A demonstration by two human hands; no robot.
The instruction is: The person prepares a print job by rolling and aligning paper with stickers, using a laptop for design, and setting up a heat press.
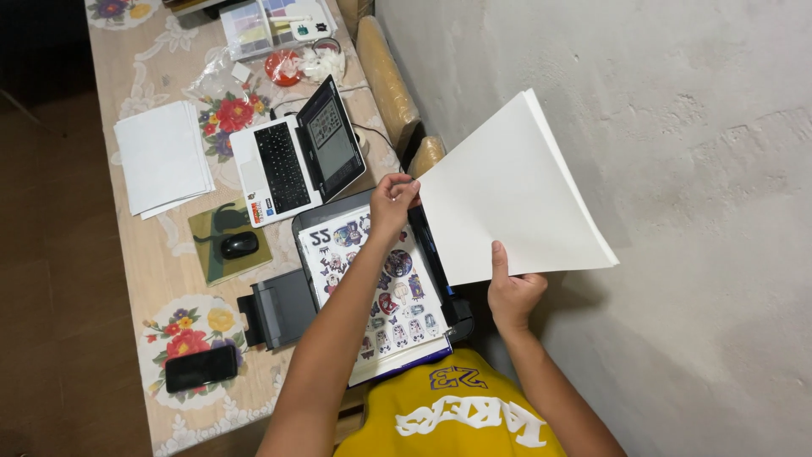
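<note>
Over the printer (279, 309), paper stack (507, 195) up in the air
left hand (392, 201) pinches its corner, right hand (512, 292) grips the bottom edge.

The one camera sits on my head and looks steeply down over my chest and arms, close enough to fill the lower middle. It faces the bench (161, 271) on my left and a bare plaster wall (677, 169) on my right.
</note>
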